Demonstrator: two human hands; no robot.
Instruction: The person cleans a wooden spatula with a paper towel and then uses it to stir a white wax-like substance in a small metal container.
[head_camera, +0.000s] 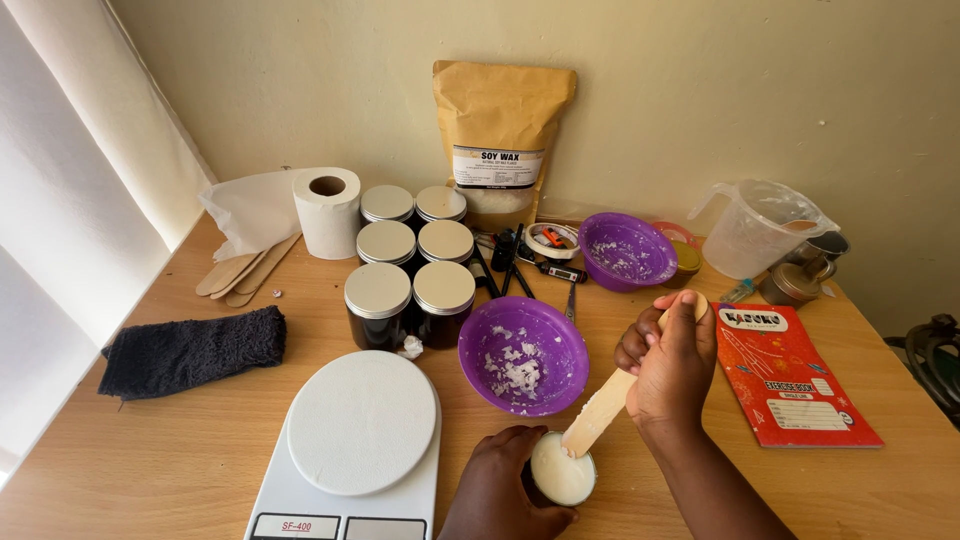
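My left hand wraps around a small dark jar filled with white wax, standing near the table's front edge. My right hand grips a flat wooden stick whose lower tip rests in the white wax. Just behind the jar sits a purple bowl holding white wax flakes. A white kitchen scale with a round platform lies to the left of the jar.
Several dark jars with silver lids stand behind the scale. A brown wax bag, paper roll, second purple bowl, plastic jug, red exercise book, dark cloth and spare wooden sticks surround them.
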